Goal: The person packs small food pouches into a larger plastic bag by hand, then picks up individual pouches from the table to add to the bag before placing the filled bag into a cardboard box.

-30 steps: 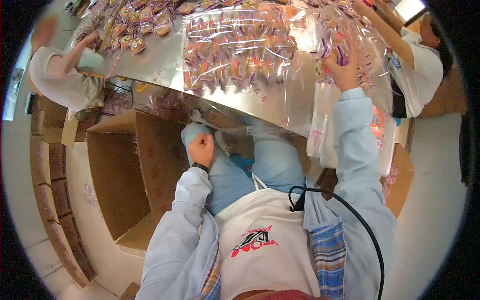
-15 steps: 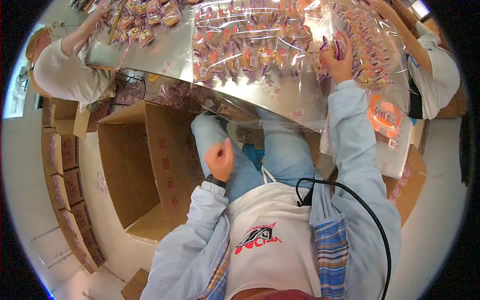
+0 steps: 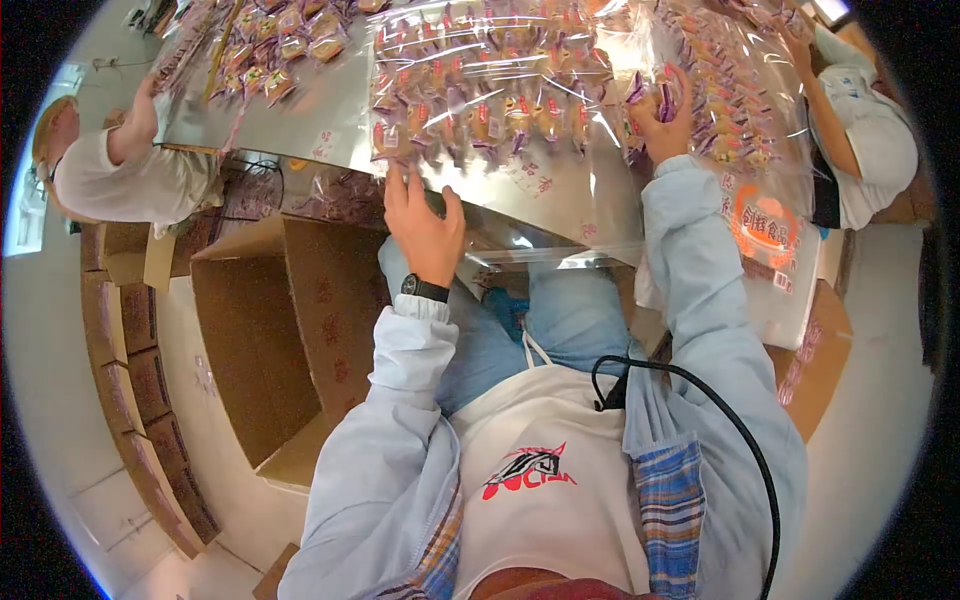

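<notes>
My right hand (image 3: 664, 130) is closed around small wrapped pastries (image 3: 666, 98) with purple wrapper ends, at the right part of the table. Beside it lies a large clear plastic bag (image 3: 560, 170) over rows of wrapped pastries (image 3: 485, 122) with red labels. My left hand (image 3: 428, 228) is open, its fingers apart and its fingertips right at the table's front edge, near the lower left corner of those rows. A dark watch sits on that wrist.
A stack of printed plastic bags (image 3: 775, 270) lies at the right table corner. An open cardboard box (image 3: 245, 350) stands left of my legs. More pastries (image 3: 290, 45) lie at the back left. One person (image 3: 120, 185) works at the left, another (image 3: 860, 130) at the right.
My left hand has risen from over my lap to the table edge, and its curled fingers have spread. The right hand, with the pastries, has shifted slightly left.
</notes>
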### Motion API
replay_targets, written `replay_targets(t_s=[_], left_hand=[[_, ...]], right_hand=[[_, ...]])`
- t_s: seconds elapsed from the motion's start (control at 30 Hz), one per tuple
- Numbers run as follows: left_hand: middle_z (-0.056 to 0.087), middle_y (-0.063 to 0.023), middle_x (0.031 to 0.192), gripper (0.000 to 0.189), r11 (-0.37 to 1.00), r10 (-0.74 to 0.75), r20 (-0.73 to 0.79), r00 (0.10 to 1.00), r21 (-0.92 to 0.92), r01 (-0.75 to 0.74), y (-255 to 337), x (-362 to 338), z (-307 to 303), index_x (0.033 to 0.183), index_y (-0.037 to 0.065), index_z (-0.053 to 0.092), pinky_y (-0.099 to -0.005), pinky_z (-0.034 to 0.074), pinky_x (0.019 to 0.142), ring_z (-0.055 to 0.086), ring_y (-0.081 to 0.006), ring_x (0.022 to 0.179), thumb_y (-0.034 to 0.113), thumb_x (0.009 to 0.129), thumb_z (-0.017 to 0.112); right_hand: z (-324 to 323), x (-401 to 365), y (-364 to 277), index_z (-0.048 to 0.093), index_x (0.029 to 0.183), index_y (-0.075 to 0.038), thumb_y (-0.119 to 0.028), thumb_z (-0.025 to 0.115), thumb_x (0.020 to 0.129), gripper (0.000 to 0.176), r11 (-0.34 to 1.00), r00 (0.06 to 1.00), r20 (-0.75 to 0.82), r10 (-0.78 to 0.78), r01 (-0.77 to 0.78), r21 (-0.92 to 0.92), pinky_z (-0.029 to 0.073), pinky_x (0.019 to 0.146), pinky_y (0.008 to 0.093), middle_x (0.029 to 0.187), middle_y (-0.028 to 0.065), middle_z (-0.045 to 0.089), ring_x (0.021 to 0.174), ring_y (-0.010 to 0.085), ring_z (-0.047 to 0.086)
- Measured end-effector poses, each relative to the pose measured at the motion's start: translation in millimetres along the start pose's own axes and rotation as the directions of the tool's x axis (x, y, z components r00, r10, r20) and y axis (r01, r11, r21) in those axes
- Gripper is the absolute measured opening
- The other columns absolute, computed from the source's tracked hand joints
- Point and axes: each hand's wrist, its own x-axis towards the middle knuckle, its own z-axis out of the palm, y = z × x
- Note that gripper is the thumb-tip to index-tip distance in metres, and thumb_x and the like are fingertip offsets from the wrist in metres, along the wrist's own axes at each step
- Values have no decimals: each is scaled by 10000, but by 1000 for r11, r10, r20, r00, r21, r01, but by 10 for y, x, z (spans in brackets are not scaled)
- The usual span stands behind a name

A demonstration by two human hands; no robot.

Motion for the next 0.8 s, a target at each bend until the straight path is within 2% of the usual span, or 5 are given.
replay_targets(t_s=[0.23, 0.33, 0.43, 0.63, 0.8], left_hand=[[516, -258, 1417, 504, 998, -9, 49, 999, 67, 5, 65, 64, -101, 1343, 28, 634, -522, 415, 1066, 494, -450, 1272, 170, 868, 726], [515, -235, 1432, 569, 999, 52, -78, 996, 17, -51, 122, 167, -57, 1414, 60, 582, -502, 399, 1098, 465, -438, 1314, 146, 870, 723], [528, -180, 1436, 621, 961, 230, -136, 964, 188, -202, 132, 290, 1, 1473, 94, 531, -515, 360, 1139, 464, -415, 1330, 169, 884, 712], [534, -93, 1445, 680, 956, 183, 1, 983, 232, -178, 31, 375, 150, 1523, 223, 508, -658, 178, 1192, 456, -356, 1357, 304, 881, 717], [514, -71, 1437, 715, 946, 192, 47, 980, 258, -198, 157, 382, 122, 1467, 292, 567, -708, 130, 1174, 438, -317, 1379, 459, 807, 785]], right_hand=[[38, -29, -143, 430, 1492, -130, -40, 871, 715, 899, 989, 996, -28, -89, 85, -124, 450, 1084, 368, 1374, 121, 538, 1257, 250, 538], [66, -53, -200, 421, 1494, -129, -42, 866, 717, 899, 999, 999, -27, -28, 28, -26, 449, 1090, 375, 1373, 126, 538, 1256, 255, 542], [43, -47, -128, 426, 1489, -130, -52, 870, 713, 897, 1000, 1000, -10, 9, -8, 21, 446, 1095, 377, 1371, 127, 539, 1260, 254, 542], [37, -32, -132, 433, 1479, -127, -61, 881, 697, 903, 985, 993, -36, -108, 102, -138, 466, 1068, 366, 1348, 121, 550, 1239, 245, 554], [79, -47, -176, 440, 1486, -93, -33, 828, 715, 865, 999, 999, -26, -34, 35, 35, 432, 1102, 363, 1397, 124, 516, 1266, 236, 532]])
